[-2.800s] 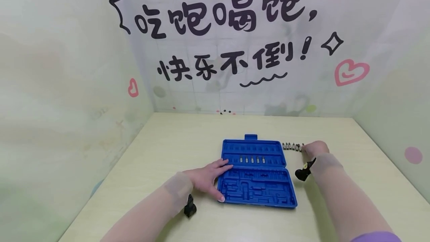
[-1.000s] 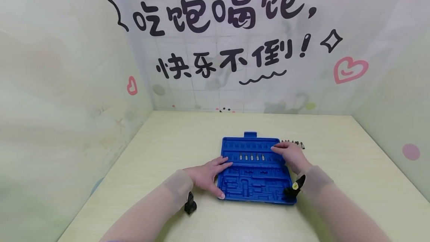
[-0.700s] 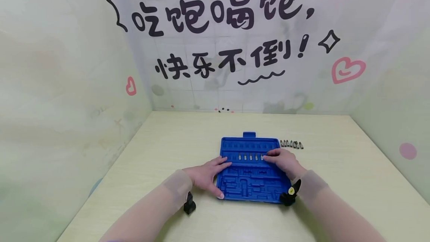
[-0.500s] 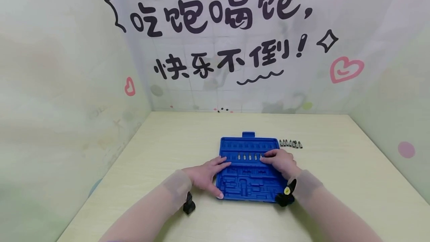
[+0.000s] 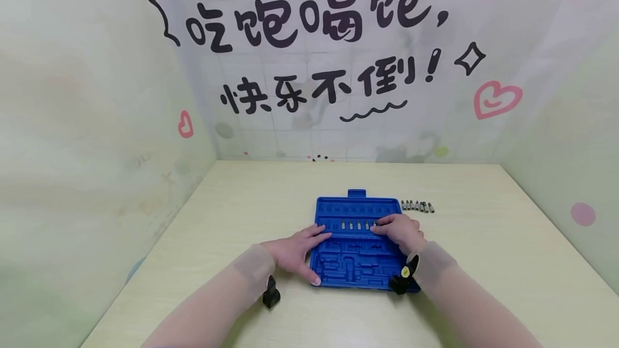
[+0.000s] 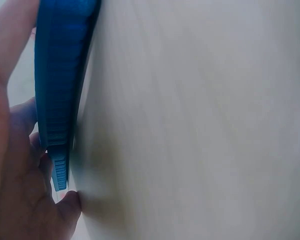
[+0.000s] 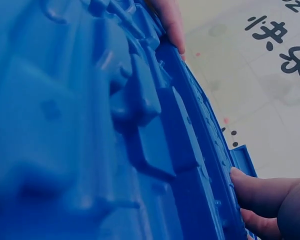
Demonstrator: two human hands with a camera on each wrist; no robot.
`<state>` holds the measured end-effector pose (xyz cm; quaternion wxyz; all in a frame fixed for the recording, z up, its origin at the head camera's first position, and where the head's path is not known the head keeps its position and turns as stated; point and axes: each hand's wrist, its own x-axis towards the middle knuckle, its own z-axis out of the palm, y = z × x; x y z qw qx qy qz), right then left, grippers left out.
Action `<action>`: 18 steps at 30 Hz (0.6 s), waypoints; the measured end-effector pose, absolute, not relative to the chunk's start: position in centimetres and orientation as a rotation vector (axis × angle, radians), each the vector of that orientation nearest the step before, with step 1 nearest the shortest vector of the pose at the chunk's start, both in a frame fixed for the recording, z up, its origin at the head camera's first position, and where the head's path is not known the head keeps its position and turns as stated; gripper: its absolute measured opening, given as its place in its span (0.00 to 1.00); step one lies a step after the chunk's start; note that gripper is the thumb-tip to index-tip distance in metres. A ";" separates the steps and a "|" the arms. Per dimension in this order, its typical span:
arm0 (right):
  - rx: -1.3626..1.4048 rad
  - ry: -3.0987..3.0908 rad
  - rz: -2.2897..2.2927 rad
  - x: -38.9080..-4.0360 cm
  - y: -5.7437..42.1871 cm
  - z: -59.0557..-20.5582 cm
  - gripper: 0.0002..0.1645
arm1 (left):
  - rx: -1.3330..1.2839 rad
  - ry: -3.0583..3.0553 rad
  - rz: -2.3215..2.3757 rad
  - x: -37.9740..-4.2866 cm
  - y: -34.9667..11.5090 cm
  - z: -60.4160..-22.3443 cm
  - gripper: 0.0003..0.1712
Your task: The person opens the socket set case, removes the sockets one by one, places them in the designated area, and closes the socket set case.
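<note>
An open blue plastic tool case (image 5: 355, 238) lies on the table, its moulded recesses facing up. My left hand (image 5: 296, 251) spreads over its left edge, thumb at the front corner and fingers on the rim. A short row of screwdriver bits (image 5: 359, 225) stands in the upper half. My right hand (image 5: 402, 231) pinches a screwdriver bit (image 5: 375, 223) at the row's right end, mostly hidden by the fingertips. In the right wrist view, thumb and finger meet at the far part of the case. The left wrist view shows the case's side wall (image 6: 60, 80) against the left hand.
Several more bits (image 5: 417, 206) lie lined up on the table (image 5: 251, 197) just right of the case's upper corner. The case's latch tab (image 5: 357, 193) sticks out at the back. Printed wall sheets stand behind and at both sides.
My right hand has moved left from the loose bits, over the case, and down to the right end of the bit row. The left hand stays on the case's left edge.
</note>
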<state>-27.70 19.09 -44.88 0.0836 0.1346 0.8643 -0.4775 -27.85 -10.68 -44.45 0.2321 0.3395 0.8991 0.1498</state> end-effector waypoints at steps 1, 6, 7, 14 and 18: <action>0.400 2.576 -1.427 -27.7 19.1 -44.9 0.27 | 0.934 2.471 0.411 -27.9 -10.7 -44.5 0.64; 0.418 2.551 -1.432 -27.8 19.0 -44.5 0.25 | 0.933 2.466 0.415 -27.9 -10.7 -44.5 0.64; 0.426 2.540 -1.437 -27.9 18.9 -44.5 0.25 | 0.932 2.465 0.418 -27.9 -10.6 -44.4 0.64; 0.464 2.494 -1.475 -28.1 18.6 -44.0 0.21 | 0.933 2.464 0.426 -28.0 -10.7 -44.5 0.64; 0.462 2.490 -1.485 -28.1 18.5 -44.0 0.21 | 0.929 2.461 0.430 -28.0 -10.7 -44.5 0.64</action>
